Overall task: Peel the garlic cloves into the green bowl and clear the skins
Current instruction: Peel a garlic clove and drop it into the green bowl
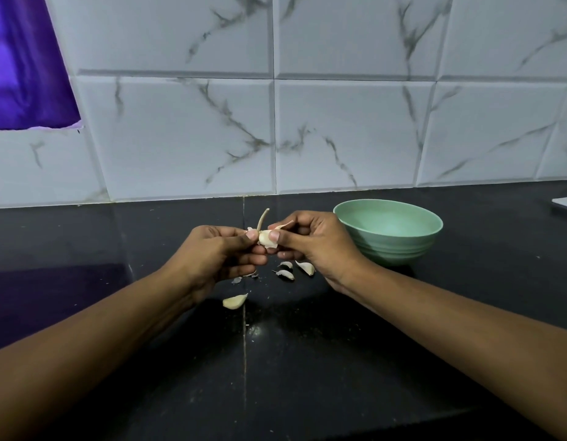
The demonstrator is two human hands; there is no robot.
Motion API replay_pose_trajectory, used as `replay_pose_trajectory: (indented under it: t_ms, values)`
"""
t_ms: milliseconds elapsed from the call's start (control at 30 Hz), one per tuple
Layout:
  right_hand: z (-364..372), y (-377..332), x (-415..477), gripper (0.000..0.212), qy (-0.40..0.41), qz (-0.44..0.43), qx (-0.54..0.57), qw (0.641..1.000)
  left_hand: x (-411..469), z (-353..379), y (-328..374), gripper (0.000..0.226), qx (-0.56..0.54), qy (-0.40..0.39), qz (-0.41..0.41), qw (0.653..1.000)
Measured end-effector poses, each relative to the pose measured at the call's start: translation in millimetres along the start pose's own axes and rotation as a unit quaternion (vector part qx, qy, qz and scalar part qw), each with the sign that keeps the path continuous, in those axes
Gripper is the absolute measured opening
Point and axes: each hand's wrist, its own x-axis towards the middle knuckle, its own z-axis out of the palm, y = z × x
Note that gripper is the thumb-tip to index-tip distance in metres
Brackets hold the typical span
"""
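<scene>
Both hands meet above the black counter. My left hand [223,254] pinches the base of a garlic piece with a thin dry stem [263,219] that sticks up. My right hand [310,241] pinches a pale clove [265,239] joined to it, thumb on the clove, with a flap of skin under the forefinger. Loose cloves lie on the counter below: one [234,301] near my left wrist, two [287,274] [306,267] under my right hand. The green bowl [388,232] stands just right of my right hand and looks empty.
Small skin scraps [244,277] lie under my left hand. The counter [275,361] meets a marble-tiled wall [275,122] just behind the hands. A white flat object [565,203] shows at the far right edge. Purple cloth [24,58] hangs at the top left.
</scene>
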Motion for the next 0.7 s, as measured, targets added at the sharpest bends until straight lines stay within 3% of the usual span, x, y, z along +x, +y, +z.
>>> replay_pose_trajectory:
  t_ms: [333, 700]
  values:
    - [-2.2, -2.8, 0.6, 0.024, -0.034, 0.073, 0.036, 0.996, 5.5, 0.4, -4.0, 0.015, -0.002, 0.014, 0.011, 1.0]
    - [-4.2, -3.0, 0.5, 0.04, -0.076, 0.106, 0.004, 0.991, 7.3, -0.7, -7.7, 0.013, -0.018, 0.02, 0.013, 1.0]
